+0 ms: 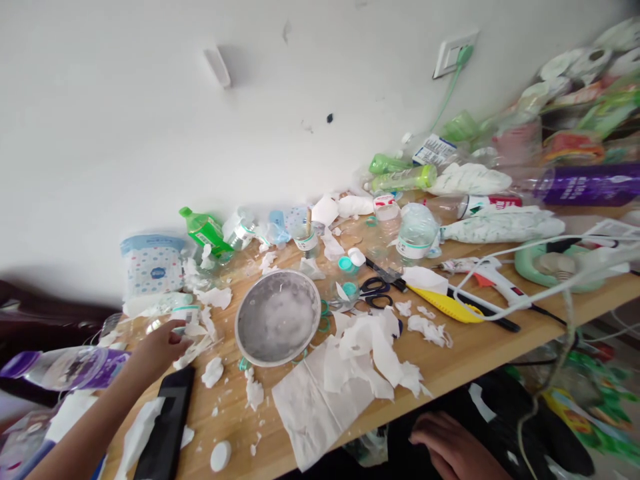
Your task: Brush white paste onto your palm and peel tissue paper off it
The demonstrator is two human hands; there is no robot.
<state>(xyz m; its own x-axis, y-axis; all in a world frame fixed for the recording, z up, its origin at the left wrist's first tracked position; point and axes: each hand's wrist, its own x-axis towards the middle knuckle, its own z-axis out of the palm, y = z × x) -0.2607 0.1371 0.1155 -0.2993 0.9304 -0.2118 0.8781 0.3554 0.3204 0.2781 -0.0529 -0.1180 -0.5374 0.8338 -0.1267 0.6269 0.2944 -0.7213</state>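
My left hand (161, 348) reaches over the left end of the table with its fingers curled together. At its fingertips are torn white tissue (204, 339) and a clear plastic piece with a teal-edged label (185, 312); whatever the fingers hold is hidden. To its right sits a steel bowl (278, 319) with whitish, foamy contents. Below the table edge my right hand (450, 443) rests on my dark-clothed lap, fingers loosely extended and apparently holding nothing. Several torn tissue pieces (370, 353) and an unfolded sheet (313, 400) lie right of the bowl.
Near the hand lie a black phone (167, 423), a white cap (221, 456) and a purple-labelled bottle (75, 369). Scissors (375, 292), a yellow utility knife (445, 303) and a glue gun (493, 277) lie to the right. A white cable (560, 273) loops there. Bottles (205, 230) line the wall.
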